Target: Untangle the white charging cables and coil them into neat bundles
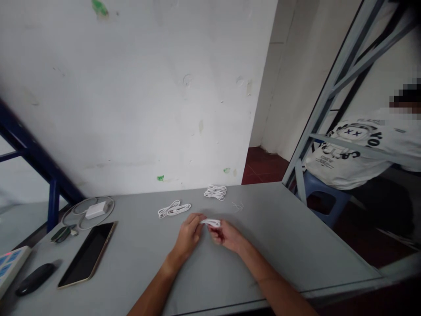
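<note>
My left hand (189,235) and my right hand (225,236) meet above the middle of the grey table (269,245). Between them they pinch a small folded bundle of white cable (210,223), its loops sticking out toward the right hand. Two other coiled white cables lie beyond my hands: one (174,209) to the left and one (215,192) near the wall edge. A few thin pale wire ties (237,206) lie loose to the right of the far coil.
At the table's left stand a black tablet (87,254), a white charger on a round cable coil (96,210), a dark oblong object (35,279) and a power strip (11,267). A person in a white printed shirt (358,149) sits right, beyond a grey metal rack (335,87).
</note>
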Demonstrator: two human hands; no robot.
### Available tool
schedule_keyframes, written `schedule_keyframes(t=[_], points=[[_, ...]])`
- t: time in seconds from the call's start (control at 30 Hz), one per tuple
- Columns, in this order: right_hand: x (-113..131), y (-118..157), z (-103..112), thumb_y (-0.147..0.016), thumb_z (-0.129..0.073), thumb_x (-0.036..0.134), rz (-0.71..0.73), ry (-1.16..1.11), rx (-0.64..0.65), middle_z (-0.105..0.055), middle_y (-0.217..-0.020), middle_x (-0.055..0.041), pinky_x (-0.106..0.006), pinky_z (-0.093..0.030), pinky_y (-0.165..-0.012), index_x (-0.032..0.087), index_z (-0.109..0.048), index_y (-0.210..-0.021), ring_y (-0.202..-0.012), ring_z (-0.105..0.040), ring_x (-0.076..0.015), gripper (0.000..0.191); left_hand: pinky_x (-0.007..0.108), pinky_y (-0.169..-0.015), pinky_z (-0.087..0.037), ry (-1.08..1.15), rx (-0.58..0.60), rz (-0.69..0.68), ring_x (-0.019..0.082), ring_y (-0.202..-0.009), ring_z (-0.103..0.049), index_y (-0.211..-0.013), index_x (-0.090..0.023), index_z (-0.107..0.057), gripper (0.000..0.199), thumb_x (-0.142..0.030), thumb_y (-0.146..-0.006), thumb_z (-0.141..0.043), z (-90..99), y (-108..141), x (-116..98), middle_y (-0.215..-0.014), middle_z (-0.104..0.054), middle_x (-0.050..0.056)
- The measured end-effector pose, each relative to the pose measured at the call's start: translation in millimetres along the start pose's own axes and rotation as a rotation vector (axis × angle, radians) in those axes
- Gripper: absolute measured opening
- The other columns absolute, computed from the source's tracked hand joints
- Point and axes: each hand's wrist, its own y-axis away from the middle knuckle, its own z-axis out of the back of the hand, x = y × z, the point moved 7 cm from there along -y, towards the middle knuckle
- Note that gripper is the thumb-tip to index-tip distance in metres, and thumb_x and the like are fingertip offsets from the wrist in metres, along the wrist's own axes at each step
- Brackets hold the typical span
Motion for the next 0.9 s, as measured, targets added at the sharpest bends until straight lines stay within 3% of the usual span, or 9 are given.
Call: schedule_keyframes(t=[0.17,0.3,0.5,0.63,0.8,0.9], points=[[34,12,-3,-0.079,-0.056,0.033,0.575,0.627,-0.393,-0.056,-0.058,0.0038,-0.025,-0.035,-0.053,0.024,-0.059,-0.07,-0.053,-0.05,-0.0139,0.012,0.035,-0.081,-0.056,-0.042,-0.046,0.143,0.023,-0.082,-0.07,-0.105,-0.024,-0.078,0.02,-0.034,-0.095,-0.063,3.6,-2,11,-0.097,-0.078,0.008],[44,24,-13,-0.082,-0.055,0.026,0.807,1.03,-0.509,-0.065,-0.079,-0.0015,-0.029,-0.04,-0.068,0.029,-0.064,-0.079,-0.074,-0.059,-0.0205,0.009,0.037,-0.086,-0.056,-0.03,-0.032,0.105,0.026,-0.09,-0.071,-0.109,-0.025,-0.079,0.023,-0.034,-0.097,-0.061,0.5,1,7,-0.101,-0.077,0.009],[45,28,-18,-0.085,-0.051,0.023,0.859,1.307,-0.589,-0.067,-0.081,-0.0051,-0.034,-0.039,-0.073,0.028,-0.064,-0.079,-0.079,-0.057,-0.0243,0.015,0.039,-0.09,-0.057,-0.193,0.033,-0.004,0.026,-0.096,-0.07,-0.121,-0.026,-0.074,0.028,-0.027,-0.101,-0.054,-10.0,7,13,-0.106,-0.073,0.011],[48,32,-16,-0.084,-0.049,0.023,0.894,1.163,-0.657,-0.065,-0.075,-0.003,-0.03,-0.04,-0.069,0.026,-0.061,-0.075,-0.073,-0.059,-0.0211,0.016,0.041,-0.093,-0.059,-0.337,0.102,-0.072,0.027,-0.101,-0.069,-0.13,-0.025,-0.068,0.036,-0.017,-0.101,-0.048,-16.1,9,15,-0.11,-0.072,0.011],[59,34,37,-0.076,-0.049,0.03,0.712,0.914,-0.962,-0.061,-0.054,0.0016,-0.025,-0.039,-0.053,0.022,-0.059,-0.065,-0.052,-0.056,-0.0172,0.017,0.039,-0.095,-0.06,-0.482,0.288,-0.225,0.025,-0.105,-0.069,-0.138,-0.024,-0.063,0.046,-0.008,-0.099,-0.044,-23.8,15,-1,-0.118,-0.072,0.01],[68,38,74,-0.07,-0.051,0.029,0.53,0.945,-1.046,-0.066,-0.057,-0.0006,-0.025,-0.04,-0.054,0.02,-0.062,-0.062,-0.055,-0.059,-0.0182,0.017,0.033,-0.092,-0.06,-0.456,0.257,-0.225,0.022,-0.102,-0.071,-0.136,-0.023,-0.066,0.041,-0.013,-0.102,-0.044,-16.9,14,-2,-0.118,-0.074,0.009]])
